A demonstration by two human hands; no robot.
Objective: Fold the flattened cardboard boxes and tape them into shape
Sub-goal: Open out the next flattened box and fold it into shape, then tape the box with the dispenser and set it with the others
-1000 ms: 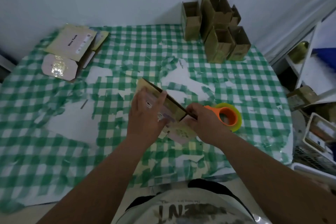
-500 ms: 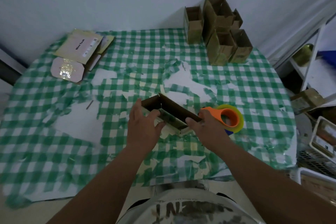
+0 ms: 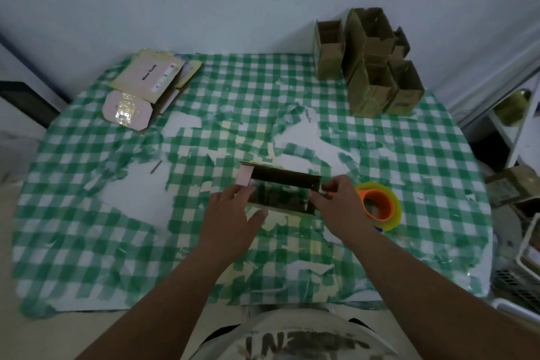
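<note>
The cardboard box (image 3: 280, 194), flat a second ago, now stands squared open on the desk (image 3: 409, 155) beside the tape roll (image 3: 380, 206). The left hand (image 3: 230, 213) and right hand (image 3: 339, 204) seem to grip its ends; taping comes next.

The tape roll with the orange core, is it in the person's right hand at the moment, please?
No, the tape roll lies on the tablecloth beside the right hand, which holds the cardboard box.

Bare forearms, no sleeves in view, pale shirt (image 3: 295, 336) with dark printed lettering
</note>
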